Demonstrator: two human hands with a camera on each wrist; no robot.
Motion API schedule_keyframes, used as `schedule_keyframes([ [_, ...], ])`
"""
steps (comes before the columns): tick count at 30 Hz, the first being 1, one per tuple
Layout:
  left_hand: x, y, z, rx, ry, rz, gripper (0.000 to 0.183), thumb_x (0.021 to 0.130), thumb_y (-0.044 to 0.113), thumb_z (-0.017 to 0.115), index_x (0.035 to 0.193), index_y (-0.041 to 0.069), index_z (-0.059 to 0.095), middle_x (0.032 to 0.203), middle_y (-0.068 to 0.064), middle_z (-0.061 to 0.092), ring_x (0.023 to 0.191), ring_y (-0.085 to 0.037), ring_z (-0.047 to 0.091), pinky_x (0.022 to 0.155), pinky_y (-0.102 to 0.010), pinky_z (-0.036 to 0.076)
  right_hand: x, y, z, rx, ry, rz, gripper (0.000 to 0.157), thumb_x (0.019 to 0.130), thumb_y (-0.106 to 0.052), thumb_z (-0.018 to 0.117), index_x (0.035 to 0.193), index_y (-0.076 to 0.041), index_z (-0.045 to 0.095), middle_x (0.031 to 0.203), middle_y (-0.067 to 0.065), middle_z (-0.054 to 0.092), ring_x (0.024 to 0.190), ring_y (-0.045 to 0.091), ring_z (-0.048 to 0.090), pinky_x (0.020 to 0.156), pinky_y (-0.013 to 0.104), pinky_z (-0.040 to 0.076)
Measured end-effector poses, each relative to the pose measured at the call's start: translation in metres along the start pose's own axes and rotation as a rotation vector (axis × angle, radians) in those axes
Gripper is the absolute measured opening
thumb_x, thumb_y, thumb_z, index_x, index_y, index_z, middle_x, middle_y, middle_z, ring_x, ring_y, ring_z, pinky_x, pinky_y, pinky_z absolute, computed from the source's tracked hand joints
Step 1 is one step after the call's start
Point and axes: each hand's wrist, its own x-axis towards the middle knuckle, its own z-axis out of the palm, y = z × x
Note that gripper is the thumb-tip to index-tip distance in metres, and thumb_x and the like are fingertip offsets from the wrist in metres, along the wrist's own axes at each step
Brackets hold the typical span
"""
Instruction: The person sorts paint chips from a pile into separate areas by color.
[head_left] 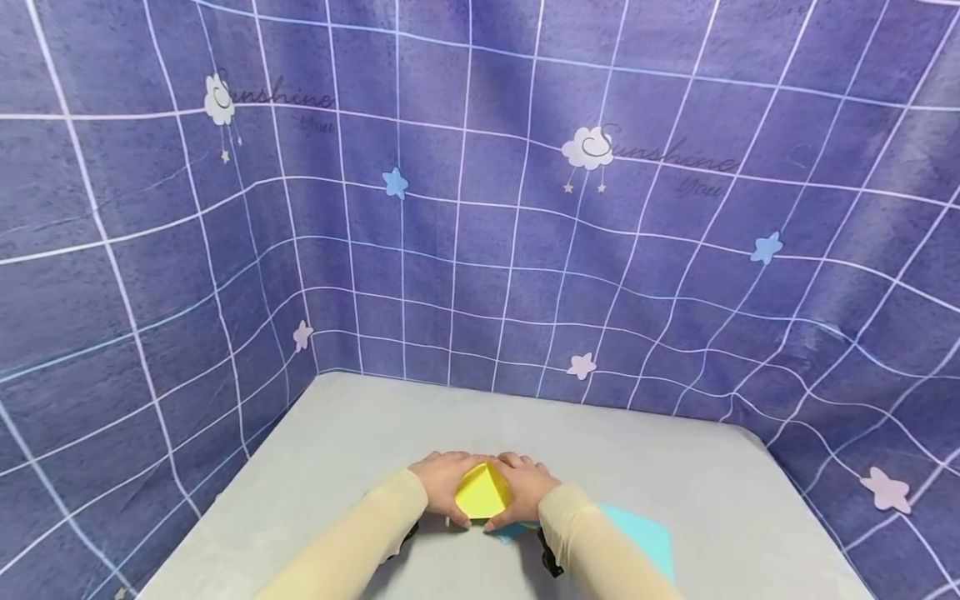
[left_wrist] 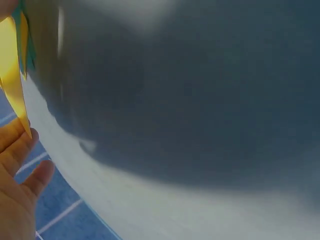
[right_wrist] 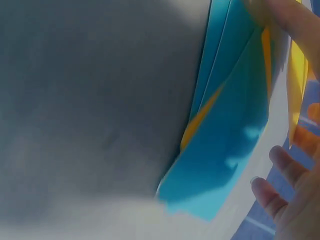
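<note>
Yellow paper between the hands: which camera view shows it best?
The head view: the yellow paper shows its broad face there, framed by the left hand and the right hand. The left wrist view catches only a narrow part at its left edge; the right wrist view only a sliver near its right edge.

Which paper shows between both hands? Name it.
The creased yellow paper, between left hand and right hand; the turquoise paper lies by the right sleeve.
</note>
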Motion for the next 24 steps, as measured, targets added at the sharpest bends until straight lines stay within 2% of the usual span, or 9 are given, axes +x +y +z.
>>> schedule_keyframes([
  [5, -0.016, -0.016, 0.004, 0.026, 0.0, -0.029, 0.101, 0.06, 0.056, 0.085, 0.145, 0.025, 0.04, 0.128, 0.001, 0.057, 0.117, -0.018, 0.053, 0.096, -0.048, 0.044, 0.012, -0.018, 0.006, 0.016, -0.025, 0.009, 0.104, 0.064, -0.065, 0.079, 0.148, -0.018, 0.039, 0.139, 0.004, 0.045, 0.121, 0.027, 0.046, 0.098, 0.053, 0.04],
  [10, -0.04, -0.035, 0.009, 0.052, -0.014, -0.083, 0.1, 0.059, 0.057, 0.085, 0.143, 0.023, 0.043, 0.127, 0.002, 0.057, 0.117, -0.017, 0.052, 0.096, -0.046, 0.044, 0.027, -0.039, 0.014, 0.014, -0.064, -0.021, 0.103, 0.066, -0.069, 0.075, 0.149, -0.02, 0.038, 0.142, 0.002, 0.043, 0.126, 0.027, 0.044, 0.1, 0.055, 0.038],
  [15, -0.062, -0.045, 0.004, 0.04, -0.023, -0.117, 0.099, 0.058, 0.056, 0.085, 0.142, 0.02, 0.045, 0.127, -0.001, 0.057, 0.116, -0.019, 0.053, 0.096, -0.046, 0.044, 0.04, -0.059, 0.018, 0.032, -0.073, -0.043, 0.103, 0.066, -0.068, 0.075, 0.149, -0.019, 0.037, 0.144, 0.002, 0.041, 0.127, 0.026, 0.042, 0.102, 0.051, 0.038],
  [24, -0.092, -0.064, -0.008, 0.045, -0.026, -0.185, 0.097, 0.058, 0.054, 0.084, 0.14, 0.017, 0.047, 0.12, 0.0, 0.058, 0.105, -0.015, 0.056, 0.092, -0.044, 0.047, 0.068, -0.085, 0.027, 0.012, -0.061, -0.115, 0.102, 0.066, -0.068, 0.075, 0.148, -0.019, 0.039, 0.143, 0.001, 0.043, 0.127, 0.026, 0.044, 0.1, 0.051, 0.04],
])
